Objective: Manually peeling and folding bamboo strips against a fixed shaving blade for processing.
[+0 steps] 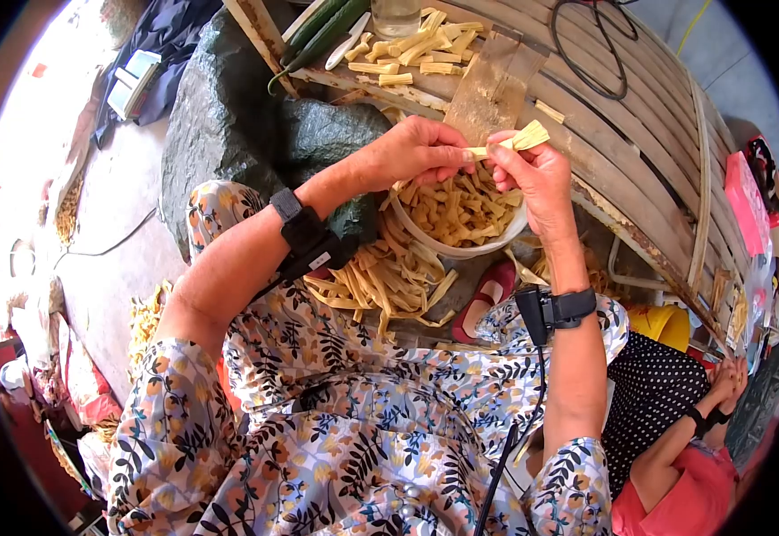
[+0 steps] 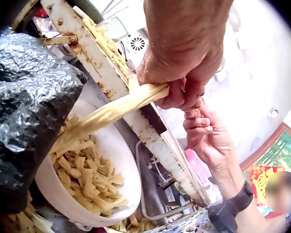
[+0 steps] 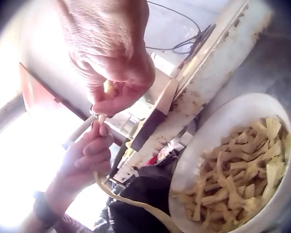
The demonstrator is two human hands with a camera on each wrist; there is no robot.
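Note:
Between both hands stretches a pale yellow strip of tofu skin (image 1: 530, 136), its fanned end sticking out past the right fingers. My left hand (image 1: 412, 154) pinches it between thumb and fingers, and a long tail of the strip (image 2: 111, 110) trails down over the bucket in the left wrist view. My right hand (image 1: 539, 179) pinches it near the fanned end, fingertips close to the left ones. Below the hands stands a white bucket (image 1: 461, 253) of short knotted pieces (image 3: 233, 179). Long loose strips (image 1: 389, 272) lie beside it, near the lap.
A slatted wooden bench (image 1: 604, 134) with a rusty edge bears a board (image 1: 496, 85), more short pieces (image 1: 425, 45), cucumbers (image 1: 322, 31), a glass jar (image 1: 396, 16) and a black cable (image 1: 617, 67). Dark plastic sheeting (image 1: 219, 134) stands left. Another person (image 1: 675, 482) sits at right.

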